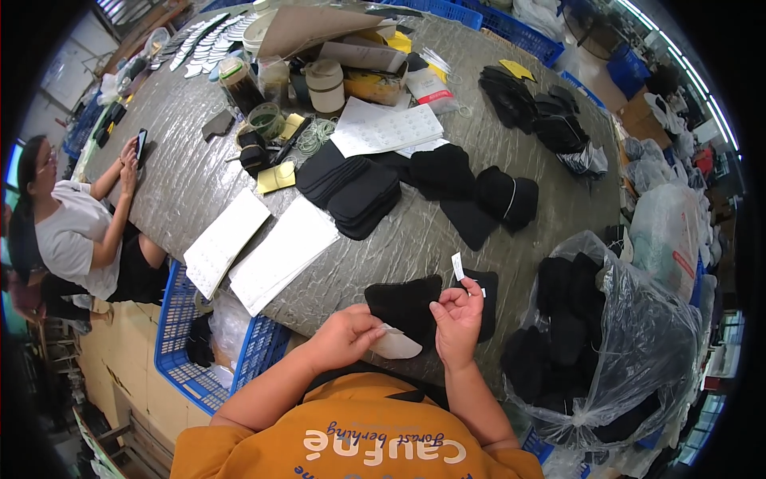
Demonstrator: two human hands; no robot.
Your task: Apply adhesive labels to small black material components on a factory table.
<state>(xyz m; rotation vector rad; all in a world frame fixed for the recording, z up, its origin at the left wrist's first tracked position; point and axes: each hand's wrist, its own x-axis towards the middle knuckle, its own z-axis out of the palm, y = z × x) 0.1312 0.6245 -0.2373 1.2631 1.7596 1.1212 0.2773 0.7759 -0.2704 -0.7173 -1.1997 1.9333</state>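
Observation:
Close to my body at the table's near edge, my left hand (pixel 349 337) is closed in a pinch on a pale, curved piece (pixel 397 344), like paper or thin card. A black fabric piece (pixel 404 306) spreads between my two hands. My right hand (pixel 457 326) pinches that fabric's right edge between thumb and finger. A small white label (pixel 457 267) sticks up by the right fingertips; whether they hold it I cannot tell. Partly behind this hand lies another black piece (pixel 487 302) on the table.
Black fabric stacks (pixel 349 191), a tied black bundle (pixel 507 198) and white printed sheets (pixel 285 254) lie ahead on the plastic-covered table (pixel 399 259). A clear bag of black pieces (pixel 598 335) stands right. At left are a blue crate (pixel 187 351) and a person (pixel 80 231) holding a phone.

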